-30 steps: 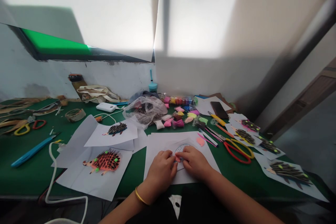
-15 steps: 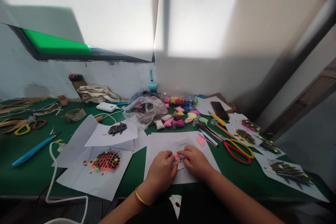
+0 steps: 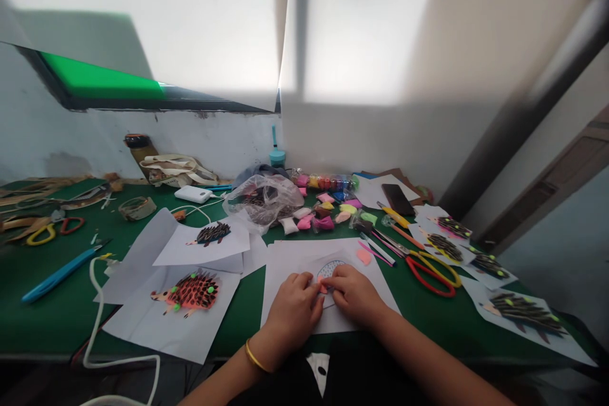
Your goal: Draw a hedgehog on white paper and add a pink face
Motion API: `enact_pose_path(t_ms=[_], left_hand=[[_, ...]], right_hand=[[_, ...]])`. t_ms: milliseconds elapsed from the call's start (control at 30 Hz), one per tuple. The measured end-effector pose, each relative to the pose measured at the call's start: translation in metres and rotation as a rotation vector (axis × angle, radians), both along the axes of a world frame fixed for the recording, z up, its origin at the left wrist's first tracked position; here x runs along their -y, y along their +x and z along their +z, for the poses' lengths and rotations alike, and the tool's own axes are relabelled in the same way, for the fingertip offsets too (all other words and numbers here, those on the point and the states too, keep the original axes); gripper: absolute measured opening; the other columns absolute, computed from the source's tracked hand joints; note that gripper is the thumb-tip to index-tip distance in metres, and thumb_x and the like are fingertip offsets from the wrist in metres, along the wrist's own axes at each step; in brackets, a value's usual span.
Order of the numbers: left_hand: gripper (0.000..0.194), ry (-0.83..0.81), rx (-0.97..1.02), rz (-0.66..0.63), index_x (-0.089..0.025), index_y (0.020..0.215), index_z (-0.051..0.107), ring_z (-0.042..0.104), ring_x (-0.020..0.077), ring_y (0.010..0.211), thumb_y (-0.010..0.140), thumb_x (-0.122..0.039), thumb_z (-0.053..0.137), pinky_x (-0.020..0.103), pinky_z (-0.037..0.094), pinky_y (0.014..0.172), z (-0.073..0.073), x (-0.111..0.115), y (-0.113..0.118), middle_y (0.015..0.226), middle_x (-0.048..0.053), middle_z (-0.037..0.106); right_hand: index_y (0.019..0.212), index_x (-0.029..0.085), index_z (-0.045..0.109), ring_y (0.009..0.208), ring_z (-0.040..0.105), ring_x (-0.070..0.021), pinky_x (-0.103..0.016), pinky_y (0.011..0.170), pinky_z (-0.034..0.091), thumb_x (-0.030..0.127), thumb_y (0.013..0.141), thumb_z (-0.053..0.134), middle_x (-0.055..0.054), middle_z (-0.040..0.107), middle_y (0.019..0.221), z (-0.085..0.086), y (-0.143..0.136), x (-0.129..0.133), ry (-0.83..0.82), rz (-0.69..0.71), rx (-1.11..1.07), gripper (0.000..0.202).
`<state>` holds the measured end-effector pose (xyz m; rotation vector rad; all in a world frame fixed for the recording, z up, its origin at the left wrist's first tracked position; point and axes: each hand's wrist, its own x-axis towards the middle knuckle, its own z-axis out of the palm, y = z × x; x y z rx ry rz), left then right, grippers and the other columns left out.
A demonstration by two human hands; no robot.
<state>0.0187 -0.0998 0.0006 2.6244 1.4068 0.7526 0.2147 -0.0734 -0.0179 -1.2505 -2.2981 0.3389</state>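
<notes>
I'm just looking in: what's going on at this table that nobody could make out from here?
All in the head view:
- Pink piece: full shape hidden by the fingers of the left hand and right hand.
- Dotted drawing: lower part covered by the right hand.
- Bag: contents blurred by crinkled plastic.
- White cable: cut off by the bottom edge.

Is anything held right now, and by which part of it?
The fingers of the left hand and right hand meet at the upper part of a small pink piece; whether they grip it or only press it down cannot be told.
</notes>
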Motion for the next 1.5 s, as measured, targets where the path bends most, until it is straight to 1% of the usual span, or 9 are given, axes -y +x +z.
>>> enact_pose_path(t_ms=[100, 400, 567, 700, 867, 1033, 1167, 1300, 1500], left_hand=[[0.02, 0.013, 0.019, -0.003, -0.024, 0.106, 0.067, 0.057, 0.0238, 0.097, 0.088, -0.022, 0.058, 0.042, 0.051, 0.086, 0.0, 0.0, 0.0, 0.109, 0.008, 0.061], [0.02, -0.001, 0.013, 0.005, -0.023, 0.106, 0.066, 0.056, 0.0238, 0.097, 0.088, -0.023, 0.057, 0.042, 0.051, 0.087, -0.001, 0.001, 0.001, 0.109, 0.008, 0.061], [0.019, 0.015, 0.017, -0.001, -0.022, 0.106, 0.066, 0.056, 0.0246, 0.097, 0.088, -0.023, 0.058, 0.042, 0.051, 0.086, -0.001, 0.001, 0.001, 0.108, 0.008, 0.061], [0.019, 0.013, 0.018, -0.008, -0.023, 0.105, 0.066, 0.056, 0.0242, 0.097, 0.089, -0.022, 0.057, 0.042, 0.051, 0.087, 0.0, 0.0, 0.001, 0.108, 0.008, 0.061], [0.017, 0.016, 0.026, 0.003, -0.023, 0.103, 0.066, 0.057, 0.0243, 0.097, 0.088, -0.023, 0.057, 0.042, 0.051, 0.087, 0.0, 0.001, 0.001, 0.109, 0.008, 0.061], [0.018, 0.004, 0.072, -0.004, -0.023, 0.103, 0.066, 0.059, 0.0239, 0.097, 0.087, -0.02, 0.058, 0.041, 0.052, 0.086, 0.003, 0.001, 0.0, 0.106, 0.008, 0.062], [0.015, -0.005, 0.108, 0.02, -0.019, 0.098, 0.067, 0.06, 0.0243, 0.098, 0.089, -0.02, 0.055, 0.042, 0.052, 0.088, 0.0, 0.0, -0.001, 0.106, 0.009, 0.064], [0.016, 0.0, 0.124, 0.029, -0.019, 0.094, 0.068, 0.06, 0.0238, 0.097, 0.09, -0.02, 0.052, 0.041, 0.052, 0.087, -0.004, -0.002, -0.002, 0.103, 0.009, 0.065], [0.016, -0.003, 0.124, 0.03, -0.018, 0.095, 0.067, 0.06, 0.0231, 0.096, 0.09, -0.019, 0.053, 0.04, 0.052, 0.086, -0.001, -0.002, 0.0, 0.102, 0.009, 0.064]], right_hand=[[0.111, 0.025, 0.072, 0.089, 0.055, -0.0191, -0.031, 0.08, 0.044, 0.008, 0.079, 0.055, -0.005, 0.064, 0.092, 0.001, -0.001, 0.0, 0.01, 0.002, -0.007, 0.04], [0.114, 0.024, 0.07, 0.088, 0.053, -0.0188, -0.03, 0.08, 0.041, 0.008, 0.079, 0.053, -0.005, 0.061, 0.092, 0.003, -0.003, 0.0, 0.006, 0.011, 0.045, 0.042], [0.111, 0.025, 0.071, 0.088, 0.053, -0.0188, -0.03, 0.08, 0.041, 0.009, 0.081, 0.052, -0.005, 0.061, 0.091, 0.006, -0.003, 0.0, -0.006, 0.016, 0.077, 0.039], [0.117, 0.025, 0.068, 0.09, 0.053, -0.0191, -0.03, 0.081, 0.041, 0.008, 0.079, 0.052, -0.005, 0.061, 0.094, 0.009, -0.003, 0.001, -0.032, -0.002, 0.062, 0.045], [0.111, 0.025, 0.07, 0.091, 0.053, -0.0193, -0.031, 0.083, 0.04, 0.01, 0.081, 0.051, -0.005, 0.061, 0.092, 0.011, -0.004, 0.0, -0.046, 0.009, 0.095, 0.038], [0.118, 0.025, 0.067, 0.092, 0.053, -0.0187, -0.03, 0.083, 0.041, 0.007, 0.079, 0.052, -0.005, 0.061, 0.095, 0.009, -0.002, -0.001, -0.052, 0.002, 0.053, 0.045], [0.111, 0.027, 0.071, 0.087, 0.053, -0.0181, -0.029, 0.078, 0.04, 0.008, 0.08, 0.052, -0.004, 0.06, 0.09, 0.009, -0.003, 0.001, -0.015, 0.034, 0.074, 0.04], [0.113, 0.026, 0.07, 0.087, 0.053, -0.0182, -0.029, 0.078, 0.041, 0.008, 0.081, 0.052, -0.004, 0.06, 0.09, 0.009, -0.003, 0.001, -0.001, 0.036, 0.062, 0.041], [0.111, 0.026, 0.071, 0.088, 0.053, -0.0184, -0.03, 0.08, 0.042, 0.006, 0.079, 0.052, -0.004, 0.06, 0.091, 0.006, -0.001, -0.001, -0.023, 0.042, 0.035, 0.042]])
